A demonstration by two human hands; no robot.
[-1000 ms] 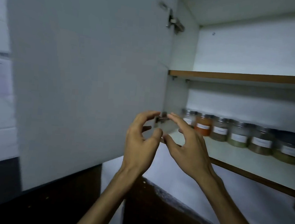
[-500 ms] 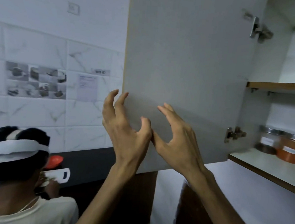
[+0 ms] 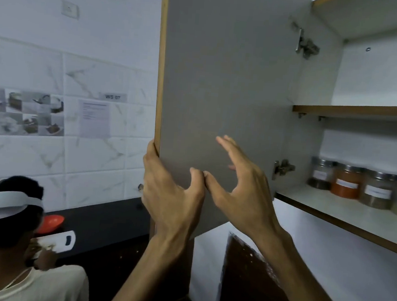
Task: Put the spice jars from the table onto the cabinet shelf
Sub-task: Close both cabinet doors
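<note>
Now left hand (image 3: 169, 195) fingers clamped on cabinet door (image 3: 222, 80) edge (free before); right hand (image 3: 239, 190) fingers apart.

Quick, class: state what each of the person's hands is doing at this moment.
Left hand: grips the free edge of the open cabinet door.
Right hand: open, fingers spread in front of the door, holding nothing.

Matt grey cabinet door (image 3: 222, 80) – wood-edged; glass spice jars (image 3: 346, 182) – metal lids.

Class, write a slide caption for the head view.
Left hand grips the open cabinet door; spice jars line the shelf.
</note>
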